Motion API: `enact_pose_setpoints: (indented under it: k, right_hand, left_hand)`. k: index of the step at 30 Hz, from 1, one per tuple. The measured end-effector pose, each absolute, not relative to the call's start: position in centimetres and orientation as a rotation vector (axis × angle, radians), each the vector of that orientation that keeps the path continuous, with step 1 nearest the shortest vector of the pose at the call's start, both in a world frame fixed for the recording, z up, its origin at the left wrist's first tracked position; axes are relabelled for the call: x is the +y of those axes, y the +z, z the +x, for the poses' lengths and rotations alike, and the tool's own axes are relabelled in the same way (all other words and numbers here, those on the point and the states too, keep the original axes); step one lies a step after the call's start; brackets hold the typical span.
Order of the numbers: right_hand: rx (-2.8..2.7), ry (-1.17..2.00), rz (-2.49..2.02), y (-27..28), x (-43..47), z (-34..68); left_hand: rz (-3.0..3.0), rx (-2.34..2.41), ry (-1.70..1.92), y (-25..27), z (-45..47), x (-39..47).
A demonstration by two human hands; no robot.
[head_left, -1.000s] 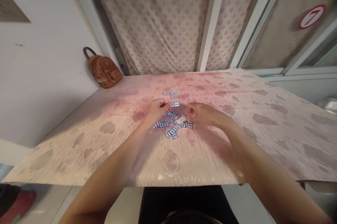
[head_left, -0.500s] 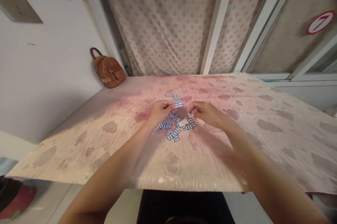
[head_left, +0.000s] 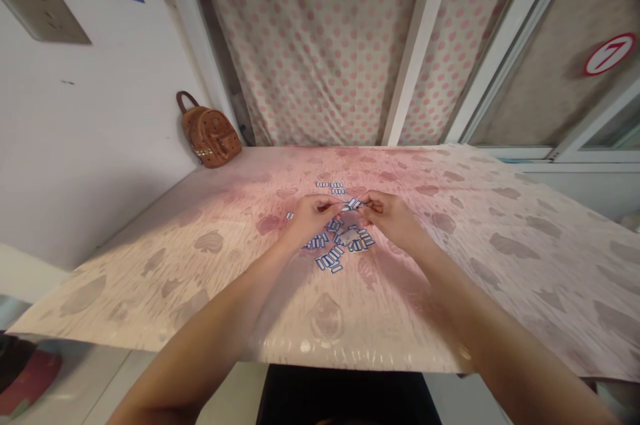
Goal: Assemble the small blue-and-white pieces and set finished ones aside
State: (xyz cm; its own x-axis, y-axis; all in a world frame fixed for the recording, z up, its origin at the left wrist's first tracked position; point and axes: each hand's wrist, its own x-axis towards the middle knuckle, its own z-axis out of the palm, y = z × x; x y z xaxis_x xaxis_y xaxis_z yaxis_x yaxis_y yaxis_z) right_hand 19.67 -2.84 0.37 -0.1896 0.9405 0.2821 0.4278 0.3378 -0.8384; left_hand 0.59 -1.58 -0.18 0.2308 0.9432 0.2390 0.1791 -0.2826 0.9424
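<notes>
Small white pieces with blue edges (head_left: 353,204) are pinched between my two hands, above the table. The fingers of my left hand (head_left: 315,213) close on their left end. My right hand (head_left: 382,208) grips the right end with thumb and fingers. Just below the hands lies a loose pile of similar blue-edged pieces (head_left: 329,257), with a plain whitish scrap (head_left: 349,236) among them. Beyond the hands, more pieces sit in short neat rows (head_left: 330,184). A small pair (head_left: 290,216) rests left of my left hand. Any print on them is too small to read.
A patterned pink and cream cloth covers the table (head_left: 325,318). At its back left corner a small brown backpack (head_left: 213,135) leans by the wall. A dotted curtain (head_left: 320,45) hangs behind the table, with white-framed panes to the right.
My right hand has moved left to meet the pieces at my left hand, and both hands now hold them. My left hand has shifted slightly right.
</notes>
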Motion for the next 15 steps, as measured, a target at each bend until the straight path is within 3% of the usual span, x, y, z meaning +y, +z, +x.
enact_pose_setpoints:
  k: [15]
  right_hand:
    - [-1.739,0.715,-1.268,0.18,-2.68,19.43]
  left_hand:
    - [1.661,0.971,1.132,-0.54,0.58,-1.29]
